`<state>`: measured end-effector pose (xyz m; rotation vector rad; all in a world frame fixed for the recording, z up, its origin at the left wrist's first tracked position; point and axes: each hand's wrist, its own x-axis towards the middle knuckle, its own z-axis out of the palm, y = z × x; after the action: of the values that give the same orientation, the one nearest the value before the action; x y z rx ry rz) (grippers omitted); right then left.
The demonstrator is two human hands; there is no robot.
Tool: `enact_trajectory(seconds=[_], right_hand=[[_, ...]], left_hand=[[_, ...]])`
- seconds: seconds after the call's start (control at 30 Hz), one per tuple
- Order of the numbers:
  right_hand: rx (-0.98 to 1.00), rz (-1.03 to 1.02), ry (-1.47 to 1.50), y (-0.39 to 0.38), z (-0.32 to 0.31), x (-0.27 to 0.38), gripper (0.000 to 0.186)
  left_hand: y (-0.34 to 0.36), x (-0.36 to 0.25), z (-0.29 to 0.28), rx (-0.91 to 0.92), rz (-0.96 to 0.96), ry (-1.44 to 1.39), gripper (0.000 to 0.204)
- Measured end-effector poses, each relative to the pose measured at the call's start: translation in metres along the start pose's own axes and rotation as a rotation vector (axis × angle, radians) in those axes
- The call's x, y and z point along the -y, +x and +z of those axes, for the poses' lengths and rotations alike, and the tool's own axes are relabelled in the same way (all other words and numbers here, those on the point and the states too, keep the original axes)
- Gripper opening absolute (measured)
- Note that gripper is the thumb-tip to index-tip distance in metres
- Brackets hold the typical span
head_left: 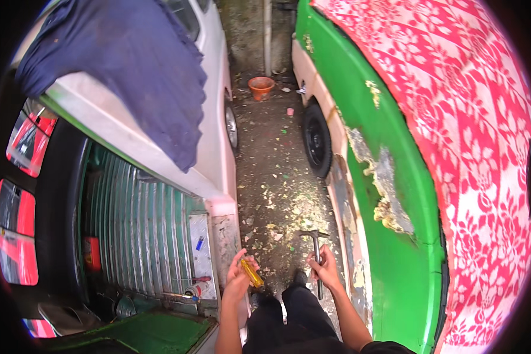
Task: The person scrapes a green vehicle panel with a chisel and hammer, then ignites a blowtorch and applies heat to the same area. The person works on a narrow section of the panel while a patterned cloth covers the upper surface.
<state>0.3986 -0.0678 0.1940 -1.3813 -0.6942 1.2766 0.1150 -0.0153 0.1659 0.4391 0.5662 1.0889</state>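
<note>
Between the white vehicle (214,130) and the green one (395,135), I've got the left hand (236,282) grasping a yellow tool (252,274), the right hand (328,271) with fingers wrapped round a hammer (317,251). A sloppy right-hand grip could drop the hammer near that shoe (301,277); loose flakes (277,207) might skid underfoot. Ground's (271,147) gritty, tight; orange pot (261,87) near the back wall (243,44).

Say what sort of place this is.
Probably a vehicle body repair yard: a green vehicle with bare, broken patches in its paint, pale flakes scattered over the ground beside it, and a hammer in the right hand.
</note>
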Motion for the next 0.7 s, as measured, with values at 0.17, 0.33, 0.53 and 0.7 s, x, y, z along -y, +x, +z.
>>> enact_trajectory(seconds=[0.17, 0.33, 0.53, 0.7], right_hand=[[-0.102, 0.016, 0.021, -0.030, -0.047, 0.032, 0.015], [-0.128, -0.034, 0.076, -0.028, -0.091, 0.054, 0.019], [-0.133, -0.105, 0.121, 0.010, -0.140, 0.084, 0.013], [-0.104, -0.213, 0.137, 0.056, -0.160, 0.117, 0.012]], left_hand=[[0.028, 0.036, 0.059, 0.176, -0.116, 0.018, 0.074], [0.075, 0.075, 0.132, 0.282, -0.163, 0.112, 0.044], [0.143, 0.091, 0.206, 0.227, -0.148, 0.879, 0.032], [0.200, 0.101, 0.251, 0.303, 0.506, 1.082, 0.022]])
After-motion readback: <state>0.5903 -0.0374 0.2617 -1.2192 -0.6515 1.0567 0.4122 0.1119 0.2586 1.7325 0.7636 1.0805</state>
